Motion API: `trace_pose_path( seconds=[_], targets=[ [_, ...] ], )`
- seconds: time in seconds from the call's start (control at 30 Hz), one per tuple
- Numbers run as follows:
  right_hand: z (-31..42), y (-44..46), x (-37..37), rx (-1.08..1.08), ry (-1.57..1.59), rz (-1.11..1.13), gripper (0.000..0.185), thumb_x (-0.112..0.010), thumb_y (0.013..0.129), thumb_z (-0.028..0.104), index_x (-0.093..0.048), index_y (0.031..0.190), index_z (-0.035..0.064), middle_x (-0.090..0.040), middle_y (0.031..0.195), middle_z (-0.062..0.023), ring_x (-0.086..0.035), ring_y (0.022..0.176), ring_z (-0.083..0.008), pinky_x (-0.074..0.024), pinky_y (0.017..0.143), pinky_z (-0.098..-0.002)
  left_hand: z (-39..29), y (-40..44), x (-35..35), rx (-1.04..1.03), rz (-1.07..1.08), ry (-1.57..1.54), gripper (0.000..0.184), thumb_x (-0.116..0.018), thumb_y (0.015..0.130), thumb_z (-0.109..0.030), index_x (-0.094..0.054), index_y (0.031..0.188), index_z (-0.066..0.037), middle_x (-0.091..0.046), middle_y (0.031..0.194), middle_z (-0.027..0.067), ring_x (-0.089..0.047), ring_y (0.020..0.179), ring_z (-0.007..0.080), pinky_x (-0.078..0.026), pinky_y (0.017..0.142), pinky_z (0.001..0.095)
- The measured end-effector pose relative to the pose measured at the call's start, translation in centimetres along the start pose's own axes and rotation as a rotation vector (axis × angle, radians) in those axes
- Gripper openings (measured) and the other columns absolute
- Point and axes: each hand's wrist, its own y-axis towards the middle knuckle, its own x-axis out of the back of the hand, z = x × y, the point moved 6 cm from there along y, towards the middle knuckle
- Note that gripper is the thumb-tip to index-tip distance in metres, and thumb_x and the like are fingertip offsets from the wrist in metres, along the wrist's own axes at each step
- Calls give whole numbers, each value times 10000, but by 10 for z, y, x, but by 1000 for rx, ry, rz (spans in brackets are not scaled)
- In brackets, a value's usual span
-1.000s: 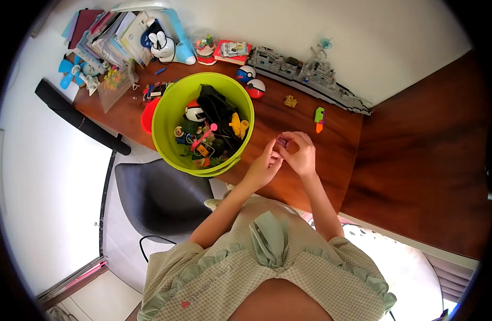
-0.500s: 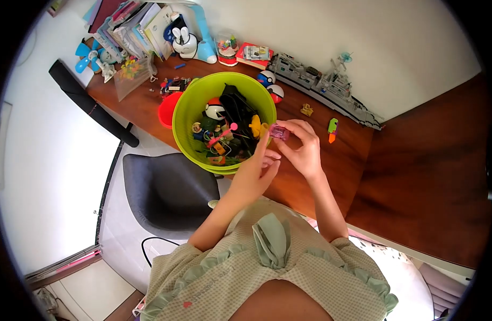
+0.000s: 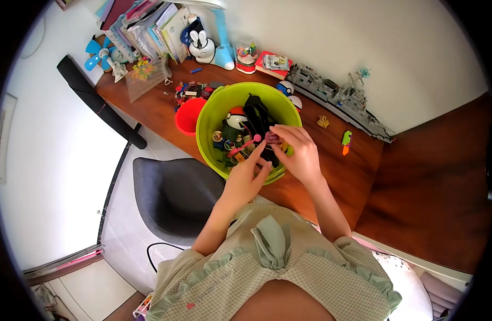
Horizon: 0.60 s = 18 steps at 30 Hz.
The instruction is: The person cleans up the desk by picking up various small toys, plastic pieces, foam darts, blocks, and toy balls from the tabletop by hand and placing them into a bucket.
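A small translucent pink-purple piece (image 3: 273, 138) is pinched in the fingers of my right hand (image 3: 298, 154), over the near right part of a lime-green bucket (image 3: 206, 128). My left hand (image 3: 247, 177) is just left of it, fingers apart, its index fingertip close to the piece; nothing shows in its grasp. Inside the bucket lie a red and white ball (image 3: 236, 118), a black object (image 3: 258, 113), a pink stick with a round end (image 3: 256, 138) and several small toys. My hands hide the bucket's near right contents.
A red cup (image 3: 189, 116) touches the bucket's left side. Behind stand a grey model ship (image 3: 337, 95), two balls and a red box (image 3: 273, 65). A yellow piece (image 3: 323, 122) and a green-orange toy (image 3: 346, 142) lie right. A grey chair (image 3: 176, 198) stands front left.
Both hands have moved from the table right of the bucket to above its near right part, the right one carrying the pink-purple piece. The camera view has shifted too.
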Motion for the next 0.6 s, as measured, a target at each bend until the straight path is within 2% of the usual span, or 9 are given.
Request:
trace_pose_path(
  seconds=[0.23, 0.43, 0.47, 0.6],
  targets=[
    [-6, -9, 6, 4, -63, -3, 298, -682, 728, 38, -670, 1022, 78, -647, 1058, -85, -606, 958, -278, -506, 821, -373, -5, 12, -3, -103, -9, -57, 418, -565, 870, -60, -505, 1283, -33, -648, 824, 74, -609, 599, 159, -479, 588, 269],
    [-16, -29, 34, -79, -12, -77, 265, -646, 726, -35, -683, 971, 60, -649, 1041, -88, -610, 942, -287, -509, 808, -367, -36, 18, -19, -284, -72, -97, 312, -541, 856, 17, -577, 1162, -33, -609, 988, 105, -612, 782, 177, -510, 658, 271],
    [-19, -34, 39, -96, -7, -88, 267, -643, 726, -36, -683, 972, 59, -649, 1040, -90, -610, 940, -287, -509, 807, -366, -40, 19, -25, -290, -47, -104, 299, -532, 852, 33, -585, 1137, -39, -582, 1063, 107, -601, 833, 174, -515, 679, 266],
    [-31, -51, 61, -147, -1, -112, 288, -637, 722, -38, -681, 989, 59, -644, 1054, -97, -607, 946, -289, -509, 803, -368, -50, 22, -53, -293, 42, -158, 237, -521, 899, -19, -608, 1118, -49, -578, 1102, 74, -584, 925, 158, -494, 777, 262]
  ],
)
